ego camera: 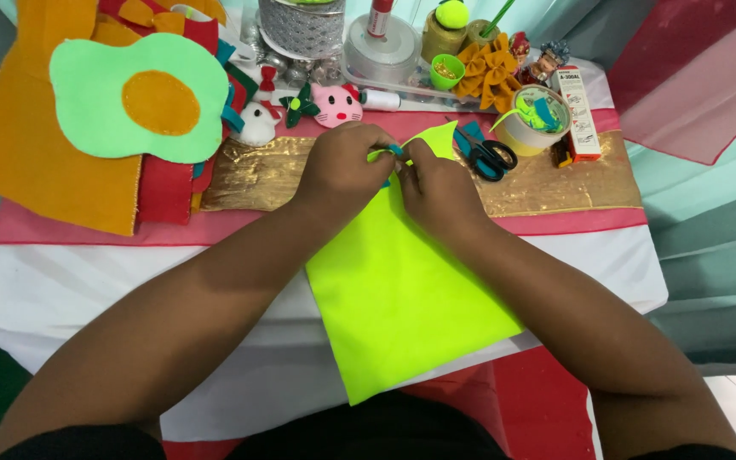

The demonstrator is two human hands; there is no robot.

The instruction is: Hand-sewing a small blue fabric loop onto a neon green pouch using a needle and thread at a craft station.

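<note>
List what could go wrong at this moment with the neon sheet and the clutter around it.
1. The neon yellow felt sheet hangs over the table edge; it might slide off if both hands let go.
2. The scissors lie just beside the right hand; a careless reach may catch the blades.
3. The left hand pinches a small teal piece, easily dropped.

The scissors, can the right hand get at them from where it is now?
Probably yes: the scissors lie uncovered on the gold cloth just beside the right hand, though its fingers are pinching the yellow-green felt sheet.
</note>
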